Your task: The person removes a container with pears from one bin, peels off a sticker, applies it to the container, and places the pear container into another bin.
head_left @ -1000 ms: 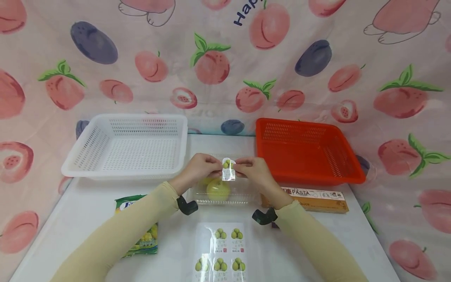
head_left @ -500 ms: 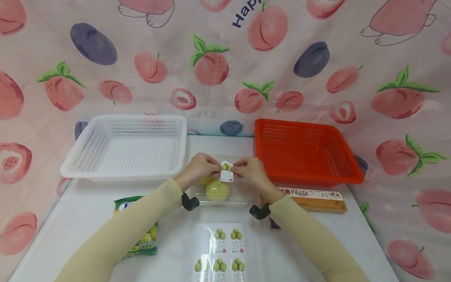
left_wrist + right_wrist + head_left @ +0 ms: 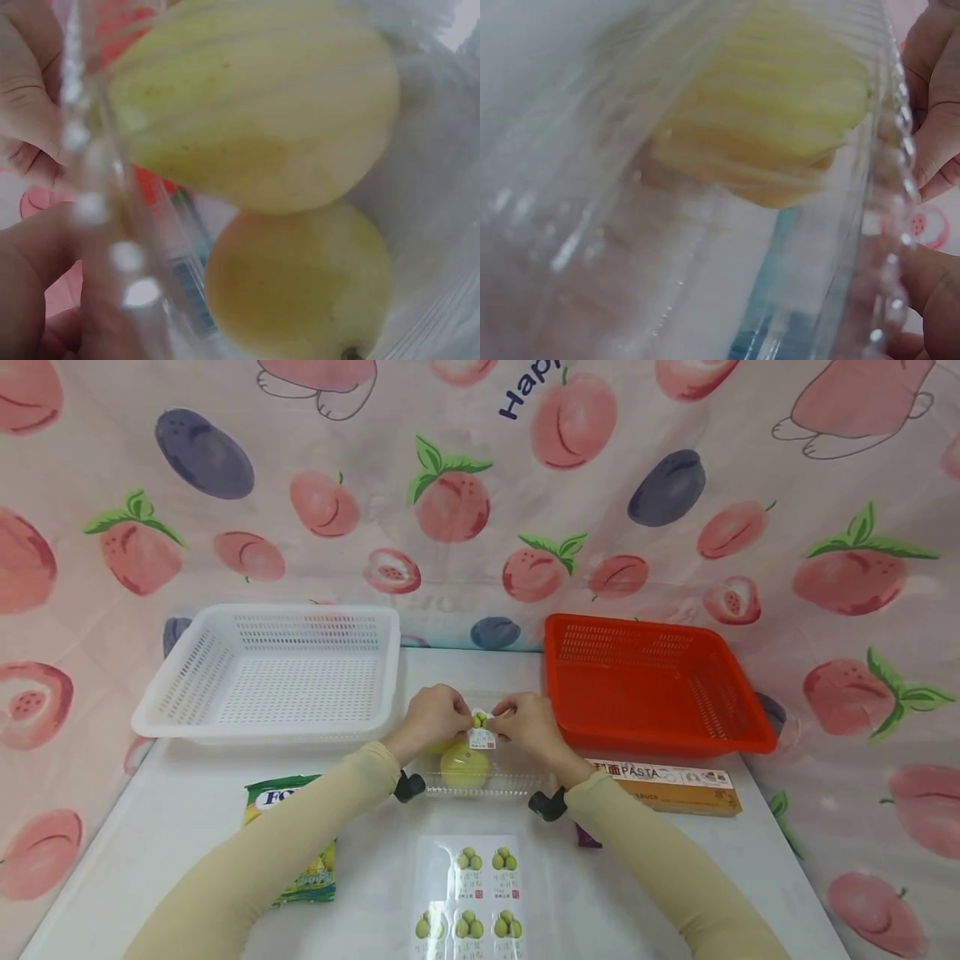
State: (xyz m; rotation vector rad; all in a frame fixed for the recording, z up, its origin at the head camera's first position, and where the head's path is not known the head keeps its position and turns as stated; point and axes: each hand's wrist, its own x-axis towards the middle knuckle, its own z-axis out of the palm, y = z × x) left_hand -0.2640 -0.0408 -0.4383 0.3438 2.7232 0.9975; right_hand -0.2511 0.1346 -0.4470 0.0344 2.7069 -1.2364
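Observation:
In the head view a small white sticker (image 3: 482, 739) printed with green fruit is stretched between both hands. My left hand (image 3: 435, 718) pinches one side of it, and my right hand (image 3: 527, 725) pinches the other. Just beneath the sticker lies a clear plastic clamshell box (image 3: 517, 783); whether the sticker touches its lid I cannot tell. Yellow-green pears (image 3: 463, 767) show inside; in the left wrist view one pear (image 3: 262, 105) rests against another pear (image 3: 296, 281). A sheet of the same stickers (image 3: 486, 881) lies closer to the viewer, with a blank spot at upper left.
A white basket (image 3: 262, 731) stands back left, a red basket (image 3: 660, 745) back right. A green snack bag (image 3: 311, 885) lies partly under the left sleeve. Near the right forearm are a pasta box (image 3: 686, 789) and a purple packet (image 3: 587, 837).
The hands have drawn slightly closer together over the box, and the sticker has tipped and shifted a little between them. The box and the sticker sheet stay where they were.

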